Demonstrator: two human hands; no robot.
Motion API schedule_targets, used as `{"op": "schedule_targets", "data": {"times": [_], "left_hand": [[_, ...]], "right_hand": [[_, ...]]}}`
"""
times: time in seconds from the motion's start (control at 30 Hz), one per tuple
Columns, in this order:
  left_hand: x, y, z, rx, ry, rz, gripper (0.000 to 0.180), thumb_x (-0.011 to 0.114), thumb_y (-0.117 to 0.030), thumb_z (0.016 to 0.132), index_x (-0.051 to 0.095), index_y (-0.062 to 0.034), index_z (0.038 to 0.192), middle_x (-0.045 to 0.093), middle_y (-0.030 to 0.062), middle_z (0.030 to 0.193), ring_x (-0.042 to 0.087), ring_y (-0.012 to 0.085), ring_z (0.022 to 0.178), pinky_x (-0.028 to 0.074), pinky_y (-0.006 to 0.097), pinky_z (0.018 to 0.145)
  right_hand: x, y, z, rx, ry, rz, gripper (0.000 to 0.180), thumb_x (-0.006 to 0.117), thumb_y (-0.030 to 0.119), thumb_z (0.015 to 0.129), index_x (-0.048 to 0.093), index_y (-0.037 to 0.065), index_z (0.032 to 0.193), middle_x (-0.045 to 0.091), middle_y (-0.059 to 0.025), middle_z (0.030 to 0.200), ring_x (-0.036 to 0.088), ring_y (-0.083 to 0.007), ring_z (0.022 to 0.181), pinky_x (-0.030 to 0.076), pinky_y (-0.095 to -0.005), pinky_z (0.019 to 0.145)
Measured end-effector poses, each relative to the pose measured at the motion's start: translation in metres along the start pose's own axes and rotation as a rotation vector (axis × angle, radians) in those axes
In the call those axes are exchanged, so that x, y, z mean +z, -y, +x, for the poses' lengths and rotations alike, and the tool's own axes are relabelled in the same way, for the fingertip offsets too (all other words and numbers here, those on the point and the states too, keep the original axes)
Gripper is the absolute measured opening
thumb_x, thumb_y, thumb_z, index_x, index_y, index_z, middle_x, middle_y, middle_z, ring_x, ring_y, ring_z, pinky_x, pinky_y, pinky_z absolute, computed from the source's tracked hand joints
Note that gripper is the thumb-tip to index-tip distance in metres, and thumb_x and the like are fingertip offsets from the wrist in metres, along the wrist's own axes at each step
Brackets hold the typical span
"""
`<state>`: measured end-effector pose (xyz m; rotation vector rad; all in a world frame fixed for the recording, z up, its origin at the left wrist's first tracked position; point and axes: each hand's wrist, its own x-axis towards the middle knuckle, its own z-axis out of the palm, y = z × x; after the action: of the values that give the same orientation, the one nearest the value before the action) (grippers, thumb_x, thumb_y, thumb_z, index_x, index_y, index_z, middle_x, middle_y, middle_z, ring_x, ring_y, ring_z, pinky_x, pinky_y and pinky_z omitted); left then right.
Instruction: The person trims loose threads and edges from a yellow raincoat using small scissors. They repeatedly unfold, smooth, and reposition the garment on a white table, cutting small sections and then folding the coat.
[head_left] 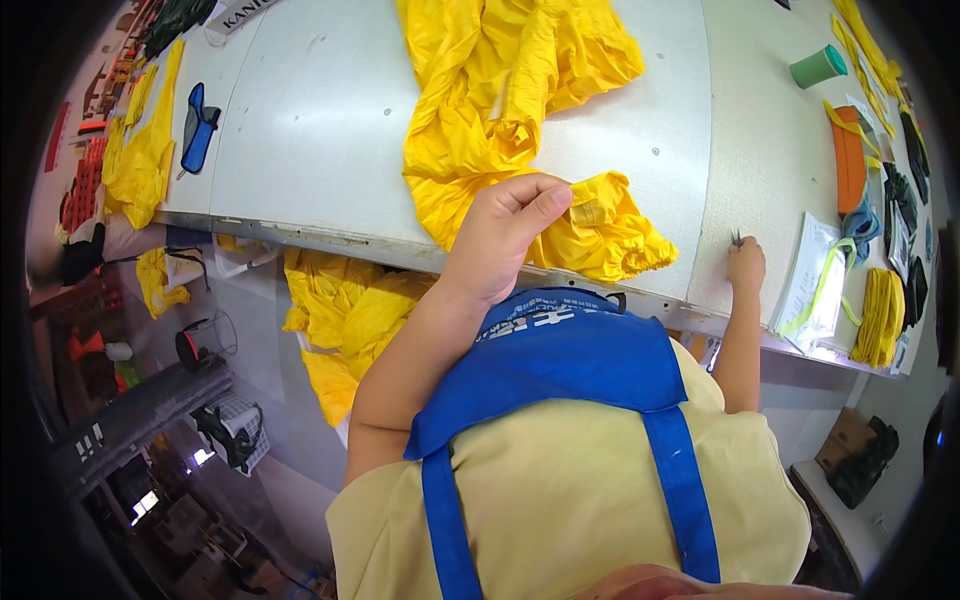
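At the near edge of the grey worktable (pixel 330 130), left hand (pixel 505 235) pinches a fold of the yellow garment (pixel 510 100) between thumb and fingers; its elastic cuff lies just beside. Right hand (pixel 745 265) closed on a small dark tool (pixel 736 238), too small to identify. More yellow fabric (pixel 345 320) hangs below the table edge, partly hidden.

1. Green tape roll (pixel 818 67) lies on its side at the far right of the grey table (pixel 320 110).
2. Orange flat piece (pixel 849 158) just below it.
3. Blue-black tool (pixel 198 128) near the table's left end.
4. Yellow fabric pile (pixel 345 320) hangs below the table edge.
5. Yellow strap bundle (pixel 881 315) at the right edge.
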<state>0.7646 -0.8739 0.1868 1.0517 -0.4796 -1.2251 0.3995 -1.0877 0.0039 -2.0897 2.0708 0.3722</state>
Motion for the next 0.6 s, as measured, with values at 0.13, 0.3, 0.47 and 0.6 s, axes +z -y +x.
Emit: {"op": "schedule_targets", "data": {"times": [0.13,0.3,0.47,0.6], "left_hand": [[0.005,0.004,0.005,-0.031,-0.025,-0.007,0.018,0.062,-0.014,0.089,0.064,0.0031,0.093,0.060,-0.0006,0.084,0.050,0.0057,0.079,0.040,0.020,0.075],[0.010,0.005,0.010,-0.043,-0.053,-0.021,0.019,0.063,-0.015,0.088,0.065,0.0028,0.095,0.061,0.0004,0.086,0.052,0.0067,0.081,0.041,0.021,0.077],[0.005,0.004,0.008,-0.016,-0.065,-0.056,0.019,0.063,-0.015,0.088,0.065,0.0023,0.095,0.062,0.0008,0.088,0.053,0.0069,0.083,0.041,0.021,0.078],[0.003,0.004,0.007,0.016,-0.068,-0.074,0.019,0.063,-0.015,0.088,0.065,0.0023,0.095,0.062,0.0012,0.088,0.053,0.0066,0.082,0.042,0.021,0.077]], "right_hand": [[-0.031,0.033,-0.009,-0.049,-0.159,0.741,0.026,0.052,0.010,0.088,0.057,0.003,0.113,0.061,-0.0139,0.096,0.060,-0.0160,0.075,0.048,-0.0261,0.065],[-0.157,0.146,-0.111,-0.881,-0.235,1.012,0.033,0.056,0.008,0.087,0.057,0.006,0.120,0.060,-0.0086,0.082,0.053,-0.0151,0.067,0.045,-0.0260,0.059],[-0.187,0.188,-0.155,-1.209,-0.167,0.683,0.035,0.070,0.012,0.075,0.060,0.004,0.107,0.059,-0.0098,0.077,0.059,-0.0234,0.069,0.048,-0.0321,0.061],[-0.185,0.195,-0.156,-1.172,-0.234,0.708,0.029,0.073,0.015,0.074,0.059,0.002,0.095,0.060,-0.0090,0.077,0.061,-0.0237,0.067,0.050,-0.0312,0.059]]}}
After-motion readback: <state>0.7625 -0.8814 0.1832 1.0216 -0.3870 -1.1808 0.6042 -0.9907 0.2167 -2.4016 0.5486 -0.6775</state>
